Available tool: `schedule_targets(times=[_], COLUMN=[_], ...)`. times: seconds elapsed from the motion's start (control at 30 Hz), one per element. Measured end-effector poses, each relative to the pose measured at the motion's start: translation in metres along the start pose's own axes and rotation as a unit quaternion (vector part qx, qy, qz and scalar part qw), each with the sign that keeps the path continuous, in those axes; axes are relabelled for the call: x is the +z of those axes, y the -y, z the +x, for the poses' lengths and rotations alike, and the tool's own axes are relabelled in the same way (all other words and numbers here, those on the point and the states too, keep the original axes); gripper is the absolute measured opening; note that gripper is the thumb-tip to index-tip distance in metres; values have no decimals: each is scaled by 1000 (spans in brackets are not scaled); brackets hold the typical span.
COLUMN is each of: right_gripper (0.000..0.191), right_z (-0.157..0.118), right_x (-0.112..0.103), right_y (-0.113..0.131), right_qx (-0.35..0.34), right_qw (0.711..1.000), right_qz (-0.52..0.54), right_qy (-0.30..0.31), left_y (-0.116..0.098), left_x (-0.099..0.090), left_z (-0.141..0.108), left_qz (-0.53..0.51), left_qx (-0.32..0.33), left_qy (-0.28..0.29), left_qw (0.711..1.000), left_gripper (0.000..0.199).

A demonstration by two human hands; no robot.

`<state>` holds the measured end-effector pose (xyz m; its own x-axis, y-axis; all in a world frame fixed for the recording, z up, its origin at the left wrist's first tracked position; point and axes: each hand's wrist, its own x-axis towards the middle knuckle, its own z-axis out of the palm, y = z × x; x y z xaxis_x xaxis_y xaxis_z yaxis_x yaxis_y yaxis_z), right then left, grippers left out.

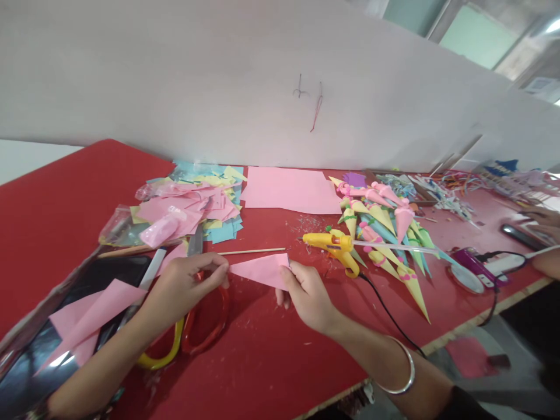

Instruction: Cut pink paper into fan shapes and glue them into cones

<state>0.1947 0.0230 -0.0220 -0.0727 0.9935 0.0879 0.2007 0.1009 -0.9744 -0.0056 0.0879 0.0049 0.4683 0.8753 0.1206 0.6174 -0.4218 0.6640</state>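
Observation:
A pink paper cone lies level above the red table, its tip pointing left. My right hand grips its wide end, thumb on top and fingers beneath. At the tip is my left hand, thumb and forefinger pinched together around the point. Just behind the cone lies a thin wooden stick. A yellow glue gun rests to the right of my right hand. Scissors with red and yellow handles are partly hidden under my left hand and forearm.
Pink, yellow and blue paper pieces are heaped at the back left, beside a flat pink sheet. Several finished paper cones pile up at the right. Pink cut pieces lie on a black tray at the left. Another person's hand shows far right.

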Motion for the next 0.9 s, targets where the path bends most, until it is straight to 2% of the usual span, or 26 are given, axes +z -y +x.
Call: schedule_targets(times=[0.43,0.9], right_gripper=[37,36], right_z=[0,0], right_x=[0,1], right_y=[0,0], right_qx=[-14,-6], right_qw=[999,999], right_qz=[-33,-39], right_qy=[7,13], left_y=[1,-1], left_x=[2,2], left_z=[-1,-1], left_qz=[112,130], left_qx=[37,48], left_qy=[-32,-45], left_qw=[993,989], left_gripper=[23,24])
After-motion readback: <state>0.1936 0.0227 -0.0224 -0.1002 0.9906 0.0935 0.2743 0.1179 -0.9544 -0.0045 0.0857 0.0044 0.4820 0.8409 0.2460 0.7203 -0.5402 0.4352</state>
